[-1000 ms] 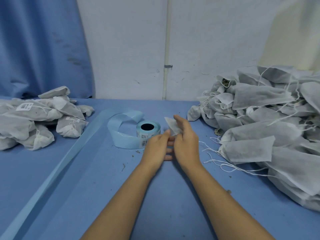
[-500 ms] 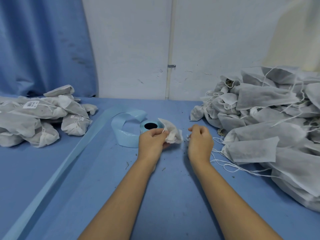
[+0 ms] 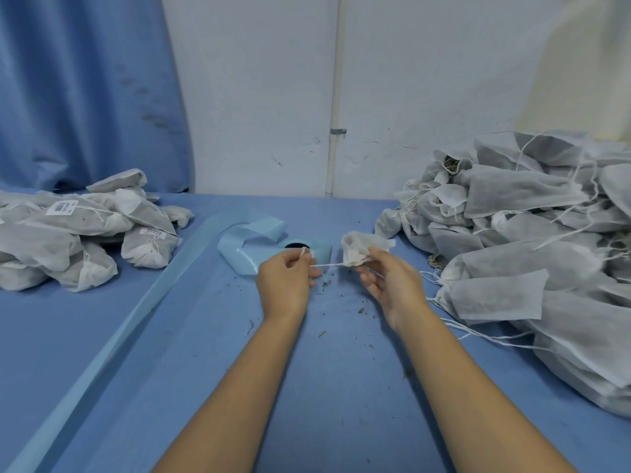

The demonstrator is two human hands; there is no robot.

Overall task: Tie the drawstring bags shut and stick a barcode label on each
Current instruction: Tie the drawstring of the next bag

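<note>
A small white drawstring bag (image 3: 358, 247) is held above the blue table (image 3: 324, 370). My right hand (image 3: 389, 285) pinches its gathered neck. My left hand (image 3: 285, 285) pinches the white drawstring (image 3: 327, 265), which runs taut from its fingers to the bag. Just behind my left hand sits the pale blue barcode label roll (image 3: 307, 249), partly hidden, with its backing strip (image 3: 252, 233) looping to the left.
A big heap of untied white bags (image 3: 529, 233) with loose strings fills the right side. A smaller pile of tied, labelled bags (image 3: 78, 227) lies at the left. A long backing ribbon (image 3: 112, 329) runs down the table. Dry herb crumbs are scattered near my hands.
The bag has passed from my left hand to my right hand. My left hand now pulls the drawstring out to the left, and the hands have moved apart.
</note>
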